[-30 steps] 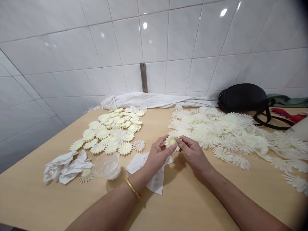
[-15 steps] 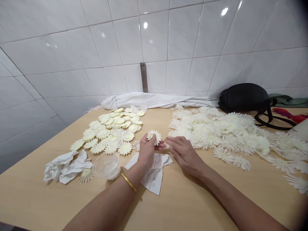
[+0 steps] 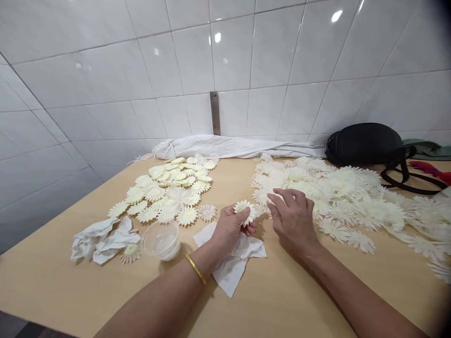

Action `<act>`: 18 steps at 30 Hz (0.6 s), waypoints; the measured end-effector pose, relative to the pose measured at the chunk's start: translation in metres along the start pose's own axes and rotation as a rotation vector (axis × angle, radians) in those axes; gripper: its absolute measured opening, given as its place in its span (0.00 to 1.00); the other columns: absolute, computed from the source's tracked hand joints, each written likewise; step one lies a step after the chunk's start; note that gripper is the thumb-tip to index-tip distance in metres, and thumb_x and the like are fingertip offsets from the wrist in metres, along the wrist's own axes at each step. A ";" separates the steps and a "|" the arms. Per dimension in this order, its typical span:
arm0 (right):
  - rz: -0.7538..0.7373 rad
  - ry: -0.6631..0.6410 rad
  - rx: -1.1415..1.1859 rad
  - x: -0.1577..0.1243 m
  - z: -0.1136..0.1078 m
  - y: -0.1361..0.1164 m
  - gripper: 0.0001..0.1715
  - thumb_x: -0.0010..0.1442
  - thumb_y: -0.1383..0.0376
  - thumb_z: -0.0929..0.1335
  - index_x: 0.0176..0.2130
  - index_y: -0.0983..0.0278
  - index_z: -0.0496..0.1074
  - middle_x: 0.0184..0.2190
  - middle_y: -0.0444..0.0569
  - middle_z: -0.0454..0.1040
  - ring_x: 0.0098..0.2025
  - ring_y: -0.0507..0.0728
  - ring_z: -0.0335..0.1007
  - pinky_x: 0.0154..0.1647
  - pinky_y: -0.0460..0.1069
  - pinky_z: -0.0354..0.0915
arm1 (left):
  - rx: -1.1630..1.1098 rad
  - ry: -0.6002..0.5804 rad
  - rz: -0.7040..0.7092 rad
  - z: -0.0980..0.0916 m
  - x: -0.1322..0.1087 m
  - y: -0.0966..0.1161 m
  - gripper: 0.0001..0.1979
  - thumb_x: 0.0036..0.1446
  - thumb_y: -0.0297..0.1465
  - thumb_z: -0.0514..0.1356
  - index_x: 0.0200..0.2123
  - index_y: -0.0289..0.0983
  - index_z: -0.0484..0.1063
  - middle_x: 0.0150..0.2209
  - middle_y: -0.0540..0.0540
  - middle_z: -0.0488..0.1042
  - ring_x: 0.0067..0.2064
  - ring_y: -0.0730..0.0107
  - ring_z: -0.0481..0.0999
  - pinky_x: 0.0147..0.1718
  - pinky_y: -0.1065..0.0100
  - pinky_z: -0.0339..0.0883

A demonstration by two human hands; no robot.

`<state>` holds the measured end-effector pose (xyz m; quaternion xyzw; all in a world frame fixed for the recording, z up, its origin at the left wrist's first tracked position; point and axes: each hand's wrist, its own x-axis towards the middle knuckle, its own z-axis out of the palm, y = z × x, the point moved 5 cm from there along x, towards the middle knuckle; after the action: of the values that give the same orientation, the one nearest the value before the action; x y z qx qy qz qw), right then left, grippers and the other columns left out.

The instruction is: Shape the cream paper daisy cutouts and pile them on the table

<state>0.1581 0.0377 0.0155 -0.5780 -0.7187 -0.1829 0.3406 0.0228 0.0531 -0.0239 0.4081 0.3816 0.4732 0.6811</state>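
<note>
My left hand (image 3: 230, 227) pinches a small cream flower (image 3: 245, 212) over a crumpled white tissue (image 3: 230, 270). My right hand (image 3: 294, 218) is at the near left edge of a wide pile of white petal layers (image 3: 338, 188), its fingers spread and nothing visible between them. Left of centre lies a group of pale yellow flowers (image 3: 154, 192). A clear plastic cup (image 3: 161, 240) with whitish contents stands left of my left wrist.
Another crumpled tissue (image 3: 93, 239) lies at the left beside a loose flower (image 3: 130, 252). Along the tiled wall runs a rolled white cloth (image 3: 225, 147). A black bag (image 3: 364, 144) with a strap sits at the back right.
My right hand has lifted away from my left hand and moved right onto the edge of the white pile, fingers now spread. My left hand, still holding the flower, has shifted slightly right and nearer.
</note>
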 end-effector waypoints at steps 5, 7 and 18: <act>0.145 -0.032 0.554 0.001 -0.005 -0.005 0.14 0.60 0.61 0.59 0.35 0.63 0.70 0.34 0.50 0.73 0.39 0.58 0.64 0.40 0.52 0.58 | 0.107 0.007 -0.022 0.001 -0.002 0.001 0.15 0.46 0.40 0.61 0.23 0.35 0.62 0.12 0.53 0.63 0.12 0.80 0.58 0.12 0.76 0.50; 0.258 -0.164 0.787 0.000 0.001 -0.006 0.16 0.59 0.57 0.59 0.35 0.63 0.70 0.33 0.49 0.73 0.37 0.57 0.65 0.38 0.50 0.60 | 0.165 -0.023 0.018 0.005 -0.005 0.003 0.15 0.45 0.41 0.61 0.24 0.35 0.64 0.12 0.54 0.60 0.12 0.81 0.57 0.11 0.76 0.48; 0.580 -0.442 1.301 -0.011 0.027 -0.006 0.17 0.49 0.54 0.68 0.25 0.65 0.65 0.19 0.42 0.65 0.21 0.50 0.60 0.22 0.46 0.57 | 0.095 -0.135 0.034 0.012 -0.008 -0.001 0.16 0.36 0.37 0.67 0.26 0.32 0.68 0.21 0.50 0.68 0.20 0.78 0.66 0.19 0.74 0.59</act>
<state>0.1460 0.0461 -0.0100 -0.4495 -0.5520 0.4971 0.4961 0.0324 0.0432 -0.0196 0.4775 0.3498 0.4375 0.6770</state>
